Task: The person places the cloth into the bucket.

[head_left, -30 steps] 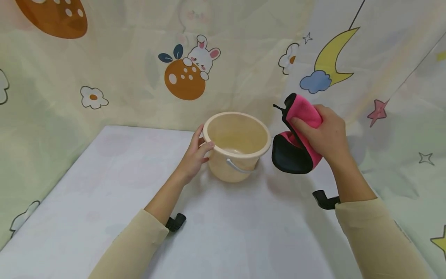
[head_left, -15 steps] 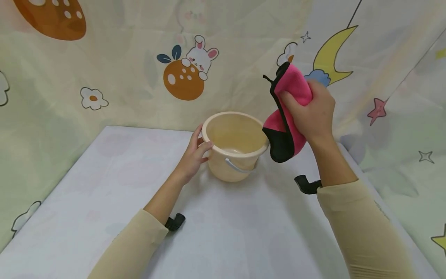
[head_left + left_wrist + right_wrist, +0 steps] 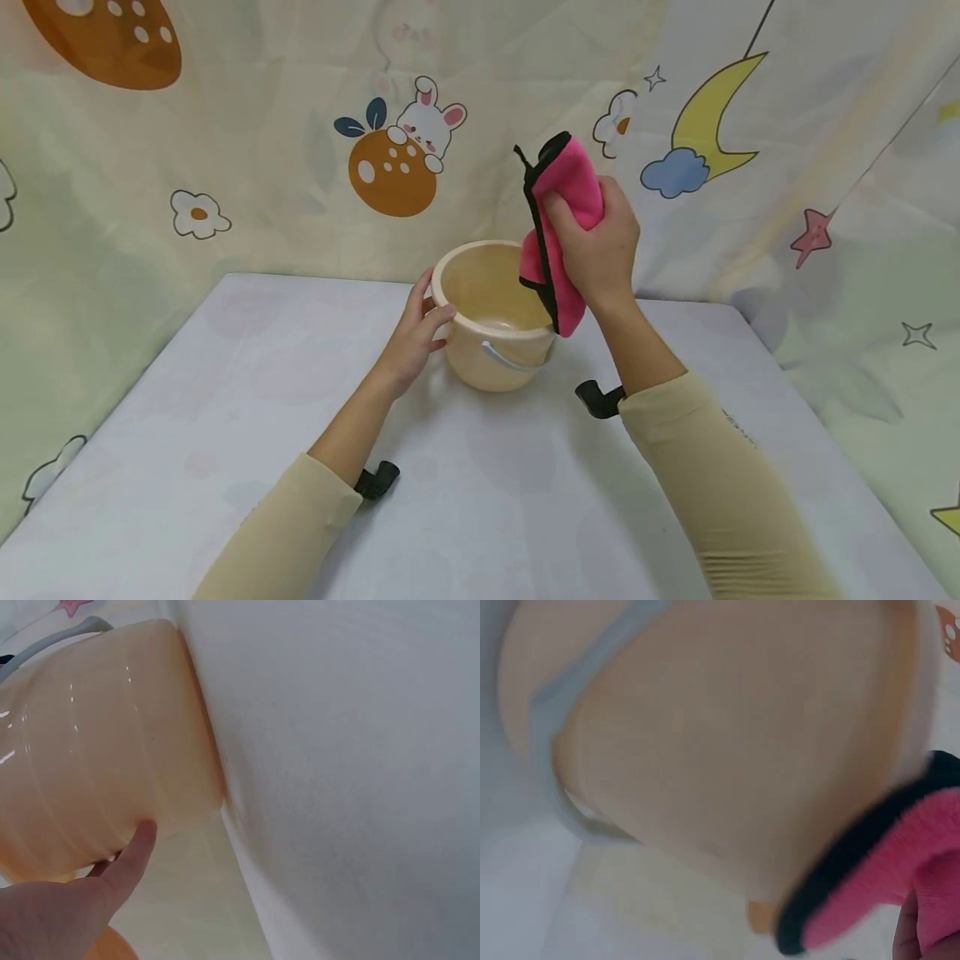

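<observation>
A cream plastic bucket (image 3: 495, 358) with a grey handle stands upright on the white table. My left hand (image 3: 411, 342) holds it at the left side of the rim, thumb towards the front. In the left wrist view, a finger (image 3: 135, 855) touches the bucket's ribbed wall (image 3: 112, 750). Bunched in my right hand (image 3: 600, 242) is a pink cloth (image 3: 562, 250) with black edging and a small black loop. The cloth's lower end overlaps the bucket's right rim in the head view. In the right wrist view, the cloth (image 3: 885, 877) appears close beside the bucket (image 3: 727, 750).
The white tabletop (image 3: 465, 500) stretches around the bucket, its back edge close behind. Beyond it hangs a pale printed fabric backdrop (image 3: 270, 125) with cartoon figures. A black wrist mount (image 3: 600, 400) sticks out below my right hand, another (image 3: 377, 479) by my left cuff.
My right hand has risen and moved left with the pink cloth, from beside the bucket to over its right rim. The left hand and the bucket have stayed in place.
</observation>
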Available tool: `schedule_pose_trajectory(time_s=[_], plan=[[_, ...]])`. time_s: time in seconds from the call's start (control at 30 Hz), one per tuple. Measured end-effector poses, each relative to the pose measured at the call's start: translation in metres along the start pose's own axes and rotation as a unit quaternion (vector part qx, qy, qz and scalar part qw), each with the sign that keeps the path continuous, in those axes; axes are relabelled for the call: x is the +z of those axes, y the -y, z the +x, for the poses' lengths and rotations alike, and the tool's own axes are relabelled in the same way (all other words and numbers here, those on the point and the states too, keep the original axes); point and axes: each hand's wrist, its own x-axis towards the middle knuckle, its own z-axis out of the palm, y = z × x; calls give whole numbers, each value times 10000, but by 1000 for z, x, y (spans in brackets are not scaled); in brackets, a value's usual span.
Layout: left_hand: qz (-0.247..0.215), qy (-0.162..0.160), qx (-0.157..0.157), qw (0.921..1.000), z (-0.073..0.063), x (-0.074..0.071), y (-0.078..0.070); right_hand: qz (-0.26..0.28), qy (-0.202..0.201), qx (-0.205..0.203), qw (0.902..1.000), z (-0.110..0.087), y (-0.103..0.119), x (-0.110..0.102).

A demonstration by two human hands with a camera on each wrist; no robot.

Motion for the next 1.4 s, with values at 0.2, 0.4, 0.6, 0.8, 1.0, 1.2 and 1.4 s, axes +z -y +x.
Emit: schedule_pose_trajectory(time_s=[0.2,0.4,0.6,0.8,1.0,1.2,1.4], plan=[[-48,39,18,10000,0,2,-1,-137,652,149,9977,-16,-15,16],[68,-24,41,10000,-1,3,-2,-580,1452,148,9876,-22,-22,18],[129,-69,20,9999,-2,1,-1,-1087,2240,120,9684,-21,-24,24],[215,-66,21,9997,-2,0,0,-1691,3037,191,9374,-18,-22,28],[322,-115,26,9994,-1,0,-1,-2224,3367,104,9149,-10,-19,38],[338,-151,16,9993,-1,-1,-1,-2481,3540,322,9012,-4,-18,51],[223,-140,-34,9996,1,1,-1,-2718,3656,654,8878,0,-20,60]])
